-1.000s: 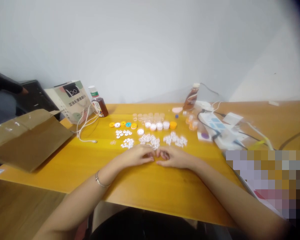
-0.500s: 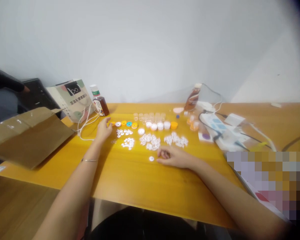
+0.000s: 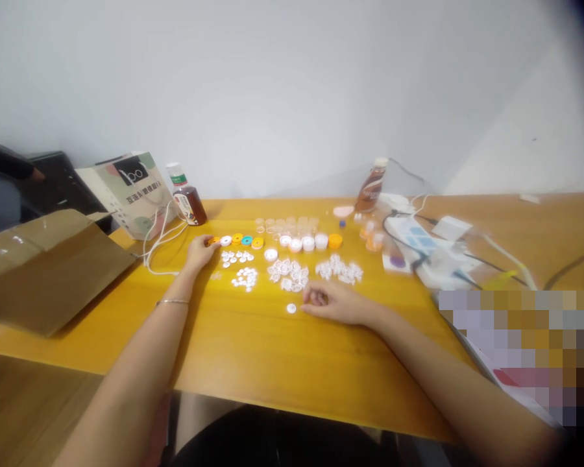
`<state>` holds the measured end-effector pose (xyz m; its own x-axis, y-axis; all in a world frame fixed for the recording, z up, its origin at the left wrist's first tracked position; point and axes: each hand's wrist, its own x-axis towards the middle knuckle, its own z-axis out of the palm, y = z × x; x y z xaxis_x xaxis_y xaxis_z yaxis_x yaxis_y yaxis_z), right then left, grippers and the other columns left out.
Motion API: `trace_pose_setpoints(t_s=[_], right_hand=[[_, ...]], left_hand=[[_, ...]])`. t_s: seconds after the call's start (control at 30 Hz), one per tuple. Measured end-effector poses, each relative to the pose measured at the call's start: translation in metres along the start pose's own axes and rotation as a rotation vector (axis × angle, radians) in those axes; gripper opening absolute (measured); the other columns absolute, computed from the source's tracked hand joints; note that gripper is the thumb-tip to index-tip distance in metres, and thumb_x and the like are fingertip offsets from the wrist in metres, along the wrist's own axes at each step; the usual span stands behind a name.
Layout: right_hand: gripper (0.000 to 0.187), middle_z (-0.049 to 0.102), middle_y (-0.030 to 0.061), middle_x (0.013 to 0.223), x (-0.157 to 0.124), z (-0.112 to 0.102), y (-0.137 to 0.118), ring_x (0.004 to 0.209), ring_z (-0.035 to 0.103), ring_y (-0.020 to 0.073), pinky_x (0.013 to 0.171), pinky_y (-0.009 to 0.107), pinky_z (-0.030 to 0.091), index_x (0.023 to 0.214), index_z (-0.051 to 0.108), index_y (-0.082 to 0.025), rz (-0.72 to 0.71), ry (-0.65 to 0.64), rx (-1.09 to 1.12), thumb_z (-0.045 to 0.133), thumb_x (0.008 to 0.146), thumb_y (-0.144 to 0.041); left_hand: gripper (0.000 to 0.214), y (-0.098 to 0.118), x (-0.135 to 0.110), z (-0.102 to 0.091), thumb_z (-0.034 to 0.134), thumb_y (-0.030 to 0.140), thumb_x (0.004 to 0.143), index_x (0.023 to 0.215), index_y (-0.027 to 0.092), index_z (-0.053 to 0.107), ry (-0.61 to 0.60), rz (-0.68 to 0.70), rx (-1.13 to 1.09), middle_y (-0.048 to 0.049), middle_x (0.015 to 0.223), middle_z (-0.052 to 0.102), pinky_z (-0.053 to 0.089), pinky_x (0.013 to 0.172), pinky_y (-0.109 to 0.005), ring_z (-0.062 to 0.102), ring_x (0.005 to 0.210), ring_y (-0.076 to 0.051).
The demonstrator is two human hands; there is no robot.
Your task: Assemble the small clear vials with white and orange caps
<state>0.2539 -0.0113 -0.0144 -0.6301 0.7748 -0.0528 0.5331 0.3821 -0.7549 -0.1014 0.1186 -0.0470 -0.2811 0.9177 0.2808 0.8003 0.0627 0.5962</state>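
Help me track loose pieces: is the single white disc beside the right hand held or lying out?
Lying out: the white disc rests on the table, with a thin gap between it and the right hand.

left hand [image 3: 199, 251] at cap [image 3: 216, 240], right hand [image 3: 335, 303] near disc [image 3: 291, 309]

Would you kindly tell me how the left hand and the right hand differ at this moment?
The left hand has its fingers at a yellow cap; the right hand is beside a lone white disc. The left hand is farther from the person than the right hand. The left hand's arm wears a bracelet; the right hand's arm shows none. Both hands are bare.
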Motion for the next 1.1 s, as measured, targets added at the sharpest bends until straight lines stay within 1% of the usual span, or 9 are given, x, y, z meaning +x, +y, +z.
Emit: trace_pose_setpoints(t_s=[0.2, 0.3, 0.37, 0.43, 0.57, 0.63, 0.77, 0.93, 1.1], right_hand=[[0.016, 0.049, -0.0034, 0.061, 0.001, -0.001, 0.001, 0.055, 0.045, 0.0092, 0.051, 0.021, 0.033, 0.079, 0.054, -0.018, 0.004, -0.001, -0.017, 0.055, 0.078, -0.035], [0.017, 0.050, -0.0032, 0.062, 0.001, -0.001, 0.002, 0.056, 0.045, 0.0093, 0.052, 0.021, 0.033, 0.079, 0.054, -0.018, 0.004, -0.006, -0.013, 0.055, 0.078, -0.035], [0.017, 0.050, -0.0032, 0.063, 0.000, 0.000, 0.001, 0.056, 0.045, 0.0093, 0.052, 0.021, 0.033, 0.079, 0.054, -0.018, 0.007, -0.010, -0.005, 0.055, 0.078, -0.035], [0.016, 0.050, -0.0030, 0.062, -0.001, -0.001, -0.001, 0.056, 0.045, 0.0095, 0.052, 0.022, 0.034, 0.079, 0.054, -0.018, 0.022, -0.011, -0.005, 0.054, 0.078, -0.034], [0.016, 0.050, -0.0026, 0.062, -0.001, -0.002, -0.004, 0.056, 0.045, 0.0100, 0.053, 0.022, 0.034, 0.080, 0.055, -0.018, 0.029, -0.010, -0.004, 0.053, 0.079, -0.034], [0.016, 0.049, -0.0030, 0.062, -0.001, -0.002, -0.003, 0.056, 0.045, 0.0097, 0.052, 0.022, 0.034, 0.080, 0.055, -0.019, 0.012, -0.011, 0.004, 0.053, 0.080, -0.035], [0.017, 0.049, -0.0032, 0.063, 0.000, -0.001, 0.001, 0.056, 0.044, 0.0092, 0.052, 0.022, 0.034, 0.080, 0.055, -0.018, -0.003, -0.007, 0.014, 0.054, 0.079, -0.035], [0.016, 0.048, -0.0036, 0.063, 0.000, -0.001, 0.001, 0.057, 0.043, 0.0093, 0.052, 0.022, 0.033, 0.080, 0.055, -0.018, -0.014, -0.009, 0.020, 0.054, 0.080, -0.034], [0.016, 0.046, -0.0043, 0.060, 0.000, -0.001, 0.000, 0.055, 0.042, 0.0092, 0.052, 0.022, 0.032, 0.079, 0.055, -0.018, -0.024, 0.001, 0.018, 0.054, 0.080, -0.034]], left_hand=[[0.040, 0.014, -0.010, -0.008, 0.060, 0.031, 0.071, 0.104, 0.010, 0.056, 0.125, -0.009, -0.077, -0.0129, 0.109, 0.054, 0.042, 0.086, -0.031, 0.054, 0.094, -0.020], [0.038, 0.037, -0.028, -0.017, 0.059, 0.031, 0.072, 0.107, 0.015, 0.055, 0.174, 0.039, -0.117, -0.0102, 0.114, 0.049, 0.040, 0.090, -0.031, 0.051, 0.100, -0.019], [0.036, 0.059, -0.048, -0.024, 0.062, 0.032, 0.071, 0.104, 0.019, 0.056, 0.142, 0.106, -0.154, -0.0068, 0.111, 0.050, 0.042, 0.085, -0.029, 0.052, 0.095, -0.017], [0.033, 0.083, -0.074, -0.031, 0.060, 0.031, 0.073, 0.104, 0.020, 0.055, 0.014, 0.286, -0.246, -0.0063, 0.109, 0.051, 0.043, 0.080, -0.030, 0.051, 0.092, -0.017], [0.032, 0.118, -0.121, -0.036, 0.057, 0.028, 0.079, 0.110, 0.024, 0.052, -0.560, 0.682, -0.306, -0.0049, 0.107, 0.054, 0.041, 0.084, -0.032, 0.049, 0.096, -0.018], [0.032, 0.126, -0.135, -0.032, 0.056, 0.028, 0.080, 0.111, 0.024, 0.052, -0.723, 0.779, -0.295, -0.0051, 0.107, 0.053, 0.039, 0.089, -0.034, 0.048, 0.100, -0.018], [0.030, 0.127, -0.145, -0.020, 0.057, 0.028, 0.079, 0.109, 0.024, 0.053, -0.800, 0.834, -0.238, -0.0053, 0.103, 0.053, 0.039, 0.090, -0.036, 0.048, 0.099, -0.019], [0.023, 0.125, -0.150, -0.008, 0.056, 0.022, 0.078, 0.101, 0.020, 0.056, -0.769, 0.861, -0.105, -0.0049, 0.094, 0.055, 0.041, 0.079, -0.033, 0.050, 0.087, -0.018], [0.021, 0.125, -0.151, -0.004, 0.054, 0.021, 0.079, 0.099, 0.021, 0.056, -0.766, 0.860, -0.090, -0.0046, 0.094, 0.054, 0.041, 0.080, -0.032, 0.050, 0.088, -0.017]])
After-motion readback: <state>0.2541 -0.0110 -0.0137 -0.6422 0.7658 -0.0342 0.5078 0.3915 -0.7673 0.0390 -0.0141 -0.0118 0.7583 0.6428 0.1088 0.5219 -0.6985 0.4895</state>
